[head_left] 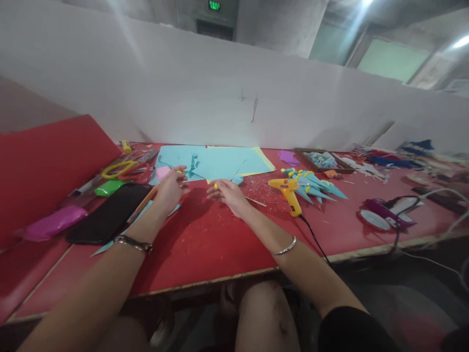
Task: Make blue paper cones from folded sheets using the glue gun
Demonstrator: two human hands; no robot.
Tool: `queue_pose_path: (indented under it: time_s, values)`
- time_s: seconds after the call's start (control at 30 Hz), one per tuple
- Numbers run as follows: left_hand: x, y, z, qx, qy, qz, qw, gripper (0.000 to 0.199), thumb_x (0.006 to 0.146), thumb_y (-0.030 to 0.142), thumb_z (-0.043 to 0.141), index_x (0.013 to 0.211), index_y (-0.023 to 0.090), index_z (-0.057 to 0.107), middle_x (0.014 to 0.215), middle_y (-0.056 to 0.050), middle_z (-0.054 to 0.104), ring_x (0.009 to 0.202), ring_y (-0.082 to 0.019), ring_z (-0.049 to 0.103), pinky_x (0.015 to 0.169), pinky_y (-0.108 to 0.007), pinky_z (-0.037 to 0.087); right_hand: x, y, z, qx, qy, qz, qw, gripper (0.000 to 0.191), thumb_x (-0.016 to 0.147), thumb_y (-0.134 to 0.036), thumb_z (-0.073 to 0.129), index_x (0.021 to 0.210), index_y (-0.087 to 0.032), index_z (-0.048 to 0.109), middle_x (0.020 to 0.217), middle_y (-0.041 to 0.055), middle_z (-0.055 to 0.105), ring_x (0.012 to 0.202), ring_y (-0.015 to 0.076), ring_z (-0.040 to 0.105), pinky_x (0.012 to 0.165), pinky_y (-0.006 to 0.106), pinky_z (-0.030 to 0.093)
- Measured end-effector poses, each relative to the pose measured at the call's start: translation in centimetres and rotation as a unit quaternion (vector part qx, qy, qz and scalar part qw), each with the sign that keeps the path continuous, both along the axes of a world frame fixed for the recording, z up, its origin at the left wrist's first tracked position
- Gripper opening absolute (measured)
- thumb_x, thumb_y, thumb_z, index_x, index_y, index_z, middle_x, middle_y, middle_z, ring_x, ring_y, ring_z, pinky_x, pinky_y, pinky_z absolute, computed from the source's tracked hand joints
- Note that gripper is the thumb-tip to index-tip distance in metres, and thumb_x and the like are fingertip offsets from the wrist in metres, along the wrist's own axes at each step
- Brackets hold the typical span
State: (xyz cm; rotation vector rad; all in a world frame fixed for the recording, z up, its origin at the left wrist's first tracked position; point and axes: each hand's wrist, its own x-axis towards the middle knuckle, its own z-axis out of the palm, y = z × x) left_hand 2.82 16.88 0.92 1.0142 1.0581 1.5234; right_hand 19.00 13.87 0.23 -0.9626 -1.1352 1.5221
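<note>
My left hand point(171, 189) is above the red table beside a pink piece. Its fingers are bent, with a small yellow lump point(179, 171) at the fingertips. Across a short gap, my right hand point(230, 194) is closed in a pinch on another small yellow lump point(216, 186). Just beyond both hands lie light-blue paper sheets point(220, 159). A thin stick point(256, 201) rests by my right hand. Further right, a yellow glue gun point(289, 193) lies beside several blue paper cones point(315, 186) with yellow trim.
A black phone point(110, 215), pink packet point(54, 222), green packet point(110, 188) and scissors with yellow handles point(119, 169) lie on the left. On the right are a brown tray point(346, 166) of scraps and a purple device point(388, 215) with cables. A white partition point(205, 98) stands behind.
</note>
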Motion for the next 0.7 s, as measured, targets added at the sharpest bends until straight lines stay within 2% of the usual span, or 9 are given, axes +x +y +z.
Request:
queue_pose_path:
  time_s: [0.1,0.17,0.2,0.27,0.33,0.4,0.5,0.57,0.7]
  values:
    - [0.1,0.1,-0.4,0.010,0.073,-0.013,0.997,0.012,0.069,0.025,0.048,0.072,0.019,0.057,0.061,0.003,0.045,0.055,-0.010,0.044,0.053,-0.021,0.037,0.2,0.0,-0.2,0.044,-0.067,0.000,0.997,0.020,0.082,-0.033,0.043,0.070,-0.018,0.051,0.053,-0.0042,0.052,0.043,0.0070,0.048,0.049,0.020,0.039]
    - [0.3,-0.1,-0.8,0.077,0.237,-0.023,0.968,0.017,0.073,0.027,0.046,0.076,0.019,0.060,0.069,-0.001,0.051,0.068,-0.014,0.049,0.064,-0.025,0.040,0.4,0.2,-0.4,0.106,-0.127,-0.022,0.986,0.013,0.078,-0.029,0.048,0.073,-0.018,0.052,0.055,-0.0048,0.050,0.046,0.0077,0.046,0.051,0.021,0.039]
    - [0.3,-0.3,-1.0,0.122,0.341,-0.027,0.932,0.020,0.076,0.026,0.043,0.082,0.019,0.061,0.077,-0.003,0.055,0.077,-0.017,0.051,0.071,-0.028,0.040,0.6,0.4,-0.6,0.150,-0.164,-0.037,0.974,0.008,0.076,-0.024,0.048,0.077,-0.018,0.054,0.060,-0.0042,0.051,0.050,0.0084,0.048,0.055,0.022,0.041]
    - [0.4,-0.7,-1.4,0.188,0.527,-0.028,0.828,0.030,0.079,0.021,0.035,0.096,0.019,0.060,0.093,-0.008,0.057,0.092,-0.022,0.050,0.081,-0.036,0.038,1.1,1.0,-0.7,0.243,-0.246,-0.076,0.935,0.020,0.075,-0.014,0.043,0.088,-0.018,0.057,0.074,-0.0011,0.054,0.065,0.0104,0.052,0.066,0.024,0.043]
    - [0.3,-0.9,-1.7,0.192,0.637,-0.023,0.746,0.036,0.079,0.014,0.031,0.102,0.020,0.058,0.100,-0.010,0.056,0.098,-0.025,0.048,0.083,-0.041,0.035,1.7,1.6,-0.8,0.293,-0.313,-0.124,0.895,0.034,0.074,-0.007,0.036,0.097,-0.018,0.058,0.090,0.0033,0.053,0.081,0.0123,0.052,0.078,0.025,0.042]
    - [0.1,-0.9,-2.1,0.172,0.699,-0.015,0.694,0.040,0.076,0.008,0.030,0.098,0.022,0.060,0.103,-0.010,0.057,0.100,-0.026,0.047,0.083,-0.043,0.034,2.2,2.3,-0.8,0.281,-0.361,-0.161,0.874,0.041,0.073,-0.003,0.031,0.099,-0.015,0.059,0.097,0.0069,0.051,0.091,0.0137,0.051,0.085,0.027,0.040]
    - [-0.1,-0.8,-2.5,0.161,0.731,-0.005,0.663,0.043,0.073,0.003,0.032,0.094,0.024,0.062,0.110,-0.009,0.056,0.103,-0.027,0.046,0.085,-0.045,0.032,2.9,3.0,-1.0,0.250,-0.427,-0.169,0.852,0.045,0.070,0.001,0.029,0.098,-0.014,0.061,0.099,0.0085,0.049,0.096,0.0151,0.048,0.089,0.028,0.038]
    - [-0.1,-0.7,-2.7,0.168,0.734,0.001,0.657,0.043,0.073,0.004,0.032,0.096,0.025,0.062,0.112,-0.008,0.055,0.104,-0.026,0.046,0.087,-0.046,0.031,3.1,3.0,-1.0,0.258,-0.490,-0.155,0.818,0.044,0.070,0.002,0.031,0.099,-0.015,0.061,0.101,0.0090,0.047,0.098,0.0165,0.047,0.089,0.029,0.038]
    - [0.1,-0.7,-2.6,0.175,0.740,0.004,0.649,0.038,0.076,0.008,0.034,0.095,0.026,0.061,0.112,-0.007,0.055,0.104,-0.025,0.046,0.088,-0.044,0.031,3.5,2.3,-0.8,0.327,-0.650,-0.094,0.680,0.037,0.072,0.002,0.040,0.096,-0.015,0.061,0.110,0.0124,0.045,0.100,0.0218,0.041,0.086,0.034,0.038]
